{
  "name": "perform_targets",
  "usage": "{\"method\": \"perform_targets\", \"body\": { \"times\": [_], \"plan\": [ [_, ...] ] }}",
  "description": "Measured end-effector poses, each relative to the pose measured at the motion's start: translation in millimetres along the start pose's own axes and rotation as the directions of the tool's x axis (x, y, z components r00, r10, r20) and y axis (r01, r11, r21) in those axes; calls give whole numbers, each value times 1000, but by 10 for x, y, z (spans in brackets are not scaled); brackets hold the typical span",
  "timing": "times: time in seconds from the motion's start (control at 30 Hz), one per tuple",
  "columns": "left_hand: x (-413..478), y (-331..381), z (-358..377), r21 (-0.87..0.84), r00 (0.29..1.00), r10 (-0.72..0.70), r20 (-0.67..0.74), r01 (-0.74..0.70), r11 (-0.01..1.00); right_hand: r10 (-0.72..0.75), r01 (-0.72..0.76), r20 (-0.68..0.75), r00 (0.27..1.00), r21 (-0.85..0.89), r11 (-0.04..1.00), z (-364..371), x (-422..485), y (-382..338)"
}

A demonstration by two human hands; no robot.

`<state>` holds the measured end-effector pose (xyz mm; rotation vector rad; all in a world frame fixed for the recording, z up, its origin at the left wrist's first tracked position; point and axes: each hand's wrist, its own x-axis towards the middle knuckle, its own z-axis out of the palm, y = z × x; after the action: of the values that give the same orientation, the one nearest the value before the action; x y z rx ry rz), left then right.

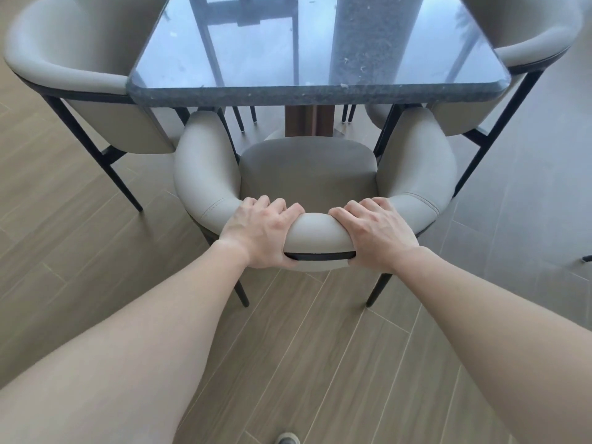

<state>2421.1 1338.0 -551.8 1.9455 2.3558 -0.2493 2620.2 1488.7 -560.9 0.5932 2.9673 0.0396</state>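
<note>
A grey padded armchair with a curved backrest and thin black legs stands in front of me, its arms tucked under the near edge of a dark stone table. My left hand grips the top of the backrest left of its middle, fingers curled over the pad and thumb underneath. My right hand grips the same backrest right of its middle in the same way. Both forearms reach forward from the bottom corners.
A second grey chair stands at the table's left side and a third grey chair at its right. The glossy tabletop reflects a window. Wood-look plank floor lies around me; my shoe tip shows at the bottom edge.
</note>
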Motion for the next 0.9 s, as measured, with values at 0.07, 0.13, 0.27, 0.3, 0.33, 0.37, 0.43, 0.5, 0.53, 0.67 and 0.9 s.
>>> {"method": "perform_targets", "body": {
  "times": [0.07, 0.13, 0.27, 0.3, 0.33, 0.37, 0.43, 0.5, 0.53, 0.67, 0.9],
  "plan": [
    [18, -12, 5, -9, 1000, 7, 2, -7, 1000, -2, 2, -9, 1000, 11, 1000, -31, 10, 7],
    [22, -19, 19, -35, 1000, 16, 0, -16, 999, -4, 4, 5, 1000, 31, 1000, -55, 9, 0],
    [28, -12, 21, -70, 999, 30, 25, -28, 997, -14, 7, 89, 996, 72, 997, -92, 37, 17],
    [28, -11, 15, -73, 999, 30, 32, -28, 997, -21, 10, 134, 991, 78, 997, -125, 75, 30],
    [27, -6, 8, -75, 999, 29, 41, -25, 997, -30, 15, 186, 982, 80, 997, -163, 117, 46],
    [30, 4, -4, -77, 998, 27, 52, -23, 997, -37, 20, 227, 973, 77, 997, -199, 151, 58],
    [40, 28, -22, -75, 997, 17, 79, -11, 997, -38, 26, 241, 970, 53, 998, -217, 178, 66],
    [48, 38, -33, -76, 996, 0, 88, 6, 997, -39, 33, 215, 976, 33, 999, -198, 175, 64],
    [47, 41, -30, -74, 996, -5, 84, 11, 997, -42, 37, 208, 977, 29, 999, -185, 172, 59],
    [12, 92, -42, -55, 997, 0, 76, 4, 998, -52, 47, 198, 979, 29, 998, -196, 139, 60],
    [-106, 628, 10, -105, 994, 111, 23, -108, 989, -87, 94, 211, 974, -22, 995, -136, -404, 328]
  ]
}}
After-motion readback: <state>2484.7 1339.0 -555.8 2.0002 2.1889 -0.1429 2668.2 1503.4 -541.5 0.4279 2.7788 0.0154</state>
